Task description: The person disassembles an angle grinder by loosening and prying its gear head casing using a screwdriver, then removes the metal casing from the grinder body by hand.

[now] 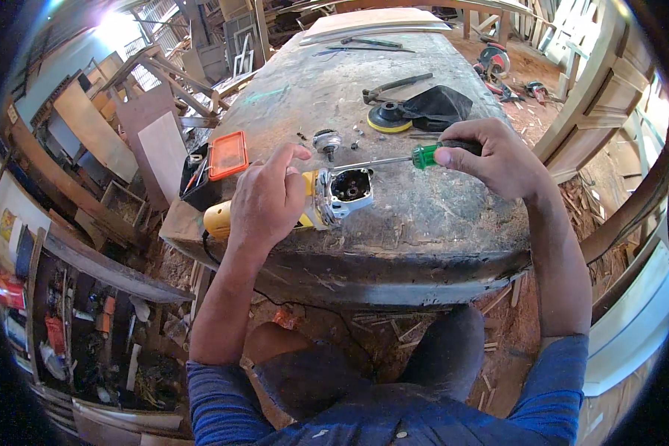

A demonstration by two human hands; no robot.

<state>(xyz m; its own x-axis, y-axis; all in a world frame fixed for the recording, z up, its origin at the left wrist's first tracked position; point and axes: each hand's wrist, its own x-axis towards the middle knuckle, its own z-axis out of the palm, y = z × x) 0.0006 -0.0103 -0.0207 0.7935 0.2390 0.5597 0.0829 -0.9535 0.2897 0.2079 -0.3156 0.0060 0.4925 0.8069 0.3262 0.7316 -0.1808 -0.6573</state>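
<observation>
A yellow angle grinder (217,220) lies on the near part of the worn workbench. Its metal gear housing (351,195) is uncovered, and the dark inside shows. My left hand (266,199) is wrapped over the grinder's body, the index finger raised and bent. My right hand (490,157) grips a screwdriver (426,156) with a green and dark handle. The shaft points left, its tip close above the housing; whether it touches is unclear. Just beyond sits a detached metal gear head piece (326,143), with several small screws (355,134) scattered near it.
An open orange-rimmed case (228,155) stands at the bench's left edge. Farther back lie a backing pad (389,117) with a yellow edge, a black bag (440,108) and a dark long-handled tool (395,88). A cord (305,303) hangs below the bench. A panelled wooden door (609,97) leans right.
</observation>
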